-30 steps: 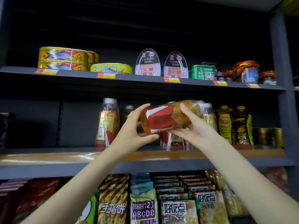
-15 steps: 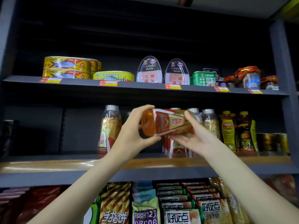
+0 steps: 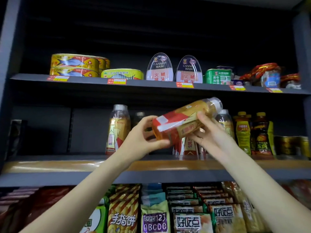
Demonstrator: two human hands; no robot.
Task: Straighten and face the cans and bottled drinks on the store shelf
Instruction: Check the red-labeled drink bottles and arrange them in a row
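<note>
One tea bottle (image 3: 183, 121) is off the middle shelf (image 3: 151, 165), held nearly on its side in front of the row, cap up and to the right. Left hand (image 3: 143, 140) grips its base end with curled fingers; right hand (image 3: 208, 132) holds the upper body, thumb over the top, fingers beneath. Judged early to mid task: a matching bottle (image 3: 117, 130) stands upright at left, label forward; more of the same stand behind the hands, mostly hidden. Yellow and dark bottles (image 3: 252, 133) at right look upright and faced; gold cans (image 3: 292, 145) at far right are too dim to judge. Left to do: upright the held bottle, seat it, face its label. Open room: a gap in the row between the left bottle and the hidden group. The upper shelf edge (image 3: 151, 89) sits just above the cap, so headroom for tilting upright looks limited.
</note>
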